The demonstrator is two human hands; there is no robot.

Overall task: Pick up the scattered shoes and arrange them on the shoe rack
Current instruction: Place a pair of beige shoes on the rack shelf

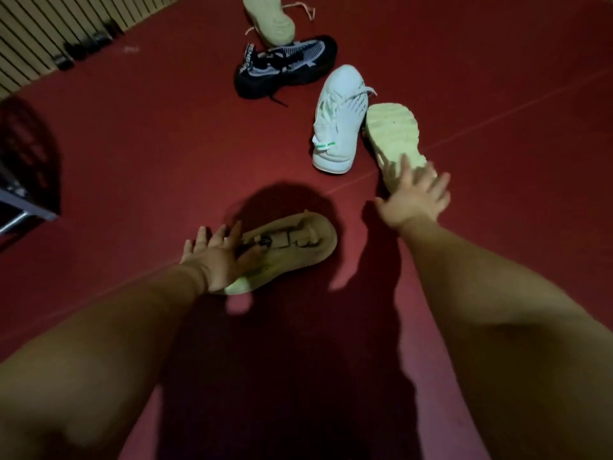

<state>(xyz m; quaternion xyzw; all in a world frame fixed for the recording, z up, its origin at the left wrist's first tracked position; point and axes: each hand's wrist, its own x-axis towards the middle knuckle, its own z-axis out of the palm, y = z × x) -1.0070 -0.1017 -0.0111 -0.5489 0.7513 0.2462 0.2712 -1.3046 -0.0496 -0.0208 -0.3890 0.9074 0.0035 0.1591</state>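
Observation:
A tan sandal [292, 242] lies upright on the red floor in front of me. My left hand [217, 257] rests over its heel end with fingers spread, not closed around it. A second pale sandal [393, 134] lies sole-up to the right. My right hand [414, 197] hovers over its near end, fingers apart. A white sneaker [338, 121] sits just left of that sandal. Farther away lie a black and grey sneaker [285, 66] and another pale shoe [268, 18], sole-up.
The edge of a metal frame [23, 210] shows at the left, under a dark mesh shape [26, 151]. Small dark objects [88, 44] line the slatted wall at the upper left. My shadow falls across the floor between my arms.

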